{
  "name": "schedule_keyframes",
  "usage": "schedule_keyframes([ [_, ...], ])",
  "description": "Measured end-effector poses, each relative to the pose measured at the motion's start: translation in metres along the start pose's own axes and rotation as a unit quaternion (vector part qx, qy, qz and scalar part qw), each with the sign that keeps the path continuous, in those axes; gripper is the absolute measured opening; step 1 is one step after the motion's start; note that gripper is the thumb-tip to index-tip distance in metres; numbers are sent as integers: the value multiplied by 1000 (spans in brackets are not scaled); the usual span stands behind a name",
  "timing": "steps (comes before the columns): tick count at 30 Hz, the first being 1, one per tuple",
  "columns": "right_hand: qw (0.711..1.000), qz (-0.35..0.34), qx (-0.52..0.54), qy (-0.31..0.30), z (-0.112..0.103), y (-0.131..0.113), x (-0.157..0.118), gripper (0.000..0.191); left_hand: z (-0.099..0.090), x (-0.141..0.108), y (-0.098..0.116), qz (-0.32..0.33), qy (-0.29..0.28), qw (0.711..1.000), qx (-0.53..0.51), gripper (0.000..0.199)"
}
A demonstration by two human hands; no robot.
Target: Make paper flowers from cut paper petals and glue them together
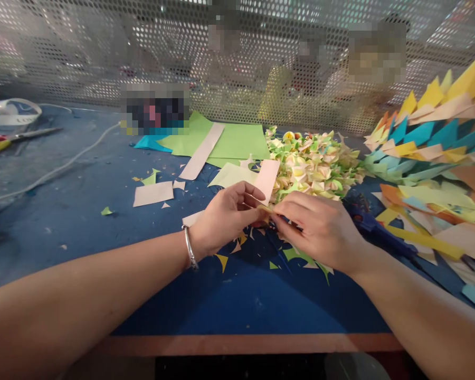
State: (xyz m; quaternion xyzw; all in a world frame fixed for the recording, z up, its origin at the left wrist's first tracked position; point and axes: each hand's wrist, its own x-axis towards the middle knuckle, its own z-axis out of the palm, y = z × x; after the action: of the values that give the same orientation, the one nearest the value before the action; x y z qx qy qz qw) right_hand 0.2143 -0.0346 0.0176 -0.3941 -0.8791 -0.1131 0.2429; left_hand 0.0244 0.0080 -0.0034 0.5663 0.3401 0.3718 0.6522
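Note:
My left hand (231,216) and my right hand (319,224) meet above the blue table. Between their fingertips is a small yellowish paper piece (265,209), pinched from both sides and partly hidden by the fingers. A pale pink paper strip (268,178) lies just behind the fingertips, beside a pale green sheet (235,175). Close behind my right hand rises a heap of small folded paper pieces (309,163), mostly cream and green. Paper scraps (222,262) are scattered below the hands.
Green sheets (241,140) lie at the back under a pinkish strip (203,150). Scissors (19,138) and a white cord (67,166) are at left. At right are a blue glue gun (380,229), loose strips (427,240) and a spiky paper model (431,132). A perforated metal screen (83,63) stands behind.

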Motion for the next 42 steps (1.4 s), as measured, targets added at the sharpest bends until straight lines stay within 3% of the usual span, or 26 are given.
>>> schedule_keyframes([
  [5,999,16,29,-1,1,1,-1,22,0,-2,9,-45,-28,994,-96,18],
  [12,994,45,101,-17,3,3,-3,17,-3,-2,7,-22,-50,998,-36,17],
  [25,988,71,137,1,-1,2,-5,7,-3,0,6,28,-33,998,50,6],
  [31,983,83,165,14,-1,1,-4,12,-2,-2,6,57,-34,995,78,6],
  [42,987,82,128,50,0,0,-5,15,5,-4,3,65,14,998,-7,16],
])
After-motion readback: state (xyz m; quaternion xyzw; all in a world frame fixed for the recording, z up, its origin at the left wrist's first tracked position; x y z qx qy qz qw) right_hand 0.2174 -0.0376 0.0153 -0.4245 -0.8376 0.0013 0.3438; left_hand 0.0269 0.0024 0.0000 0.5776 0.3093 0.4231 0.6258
